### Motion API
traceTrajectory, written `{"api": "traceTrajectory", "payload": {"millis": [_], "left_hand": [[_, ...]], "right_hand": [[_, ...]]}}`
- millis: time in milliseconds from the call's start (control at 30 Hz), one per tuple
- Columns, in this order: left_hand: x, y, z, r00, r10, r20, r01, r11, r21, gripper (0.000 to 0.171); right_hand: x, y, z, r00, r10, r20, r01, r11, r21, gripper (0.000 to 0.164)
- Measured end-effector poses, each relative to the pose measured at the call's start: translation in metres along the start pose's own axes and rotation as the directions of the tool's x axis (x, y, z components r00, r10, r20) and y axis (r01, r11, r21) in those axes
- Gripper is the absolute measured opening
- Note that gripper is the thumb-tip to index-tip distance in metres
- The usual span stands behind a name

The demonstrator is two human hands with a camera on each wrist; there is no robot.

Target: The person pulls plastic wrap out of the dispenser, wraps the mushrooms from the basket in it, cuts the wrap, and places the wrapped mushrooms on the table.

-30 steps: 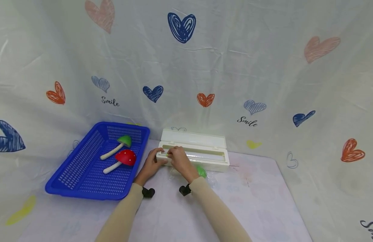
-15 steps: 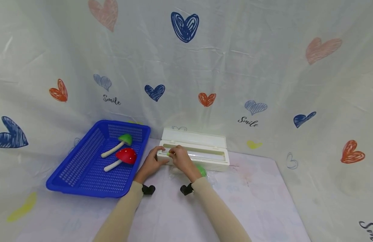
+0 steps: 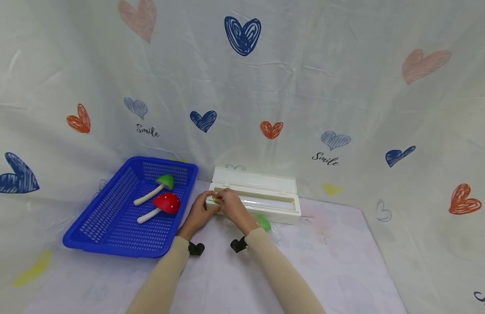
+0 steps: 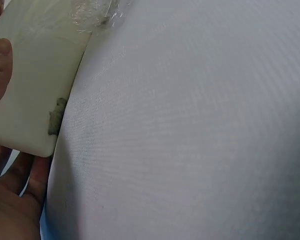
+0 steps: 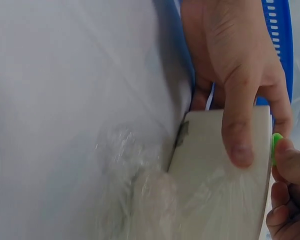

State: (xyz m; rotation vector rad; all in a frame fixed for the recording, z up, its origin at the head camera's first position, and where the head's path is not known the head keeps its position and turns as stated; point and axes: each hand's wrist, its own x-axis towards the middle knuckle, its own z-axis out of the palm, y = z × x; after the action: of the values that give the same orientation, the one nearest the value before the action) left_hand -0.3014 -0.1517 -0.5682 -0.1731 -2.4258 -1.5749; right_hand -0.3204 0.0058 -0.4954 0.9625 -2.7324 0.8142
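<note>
A white cling film dispenser (image 3: pixel 273 215) lies on the table with its lid (image 3: pixel 254 179) raised and a roll of film (image 3: pixel 270 203) inside. My left hand (image 3: pixel 198 214) grips its left end, thumb on the front wall and fingers round the end, as the left wrist view also shows. At the top front edge, close to that end, my right hand (image 3: pixel 233 207) pinches a small green slide cutter (image 5: pixel 276 148) between thumb and fingers. In front of the dispenser, under crumpled clear film (image 5: pixel 115 155), lies a toy mushroom with a green cap (image 3: pixel 263 223) and pale stem (image 5: pixel 154 202), partly hidden by my right forearm.
A blue plastic basket (image 3: pixel 108 249) stands left of the dispenser, close to my left hand. In it lie a green-capped toy mushroom (image 3: pixel 165 181) and a red-capped one (image 3: pixel 166 203). A heart-printed curtain (image 3: pixel 242 87) hangs behind the table.
My right hand has shifted slightly left along the dispenser's edge with the slide cutter. My left hand keeps its grip on the end; the view has shifted a little.
</note>
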Motion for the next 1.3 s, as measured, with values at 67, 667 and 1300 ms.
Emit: {"api": "traceTrajectory", "payload": {"millis": [67,667,1300], "left_hand": [[0.000,0.000,-0.001,1.000,0.007,-0.012,-0.007,1.000,0.006,0.050],[0.002,0.001,0.001,1.000,0.020,0.018,-0.020,1.000,-0.006,0.046],[-0.002,0.007,-0.003,0.992,0.028,0.124,-0.025,0.999,-0.023,0.048]], "right_hand": [[-0.002,0.002,-0.002,1.000,0.004,-0.002,-0.004,1.000,-0.015,0.012],[-0.024,0.028,-0.018,0.999,-0.005,-0.033,0.007,0.999,0.042,0.008],[-0.030,0.041,-0.023,0.979,0.187,-0.083,-0.165,0.961,0.224,0.010]]}}
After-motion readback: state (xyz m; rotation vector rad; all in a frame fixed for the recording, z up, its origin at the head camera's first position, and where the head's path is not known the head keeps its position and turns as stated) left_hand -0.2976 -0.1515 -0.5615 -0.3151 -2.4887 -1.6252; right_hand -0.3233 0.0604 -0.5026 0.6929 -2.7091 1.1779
